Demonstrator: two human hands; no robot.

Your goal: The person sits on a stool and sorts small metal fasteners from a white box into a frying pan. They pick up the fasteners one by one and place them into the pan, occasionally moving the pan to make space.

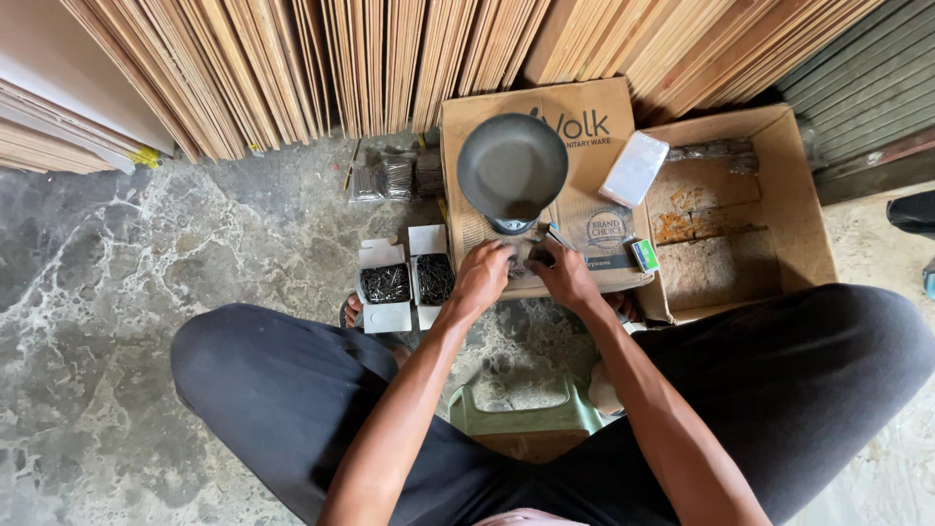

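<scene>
I sit on a low green stool with both hands over a flat cardboard box on the floor. My left hand and my right hand meet at the base of a small scale with a dark round pan. Their fingers are curled around something small and dark between them; I cannot tell what it is. Two open white boxes of dark nails lie just left of my left hand.
Wooden boards lean against the wall behind. A white packet and a small green box lie on the cardboard. An open carton stands at the right. Clear bags of nails lie on the stone floor.
</scene>
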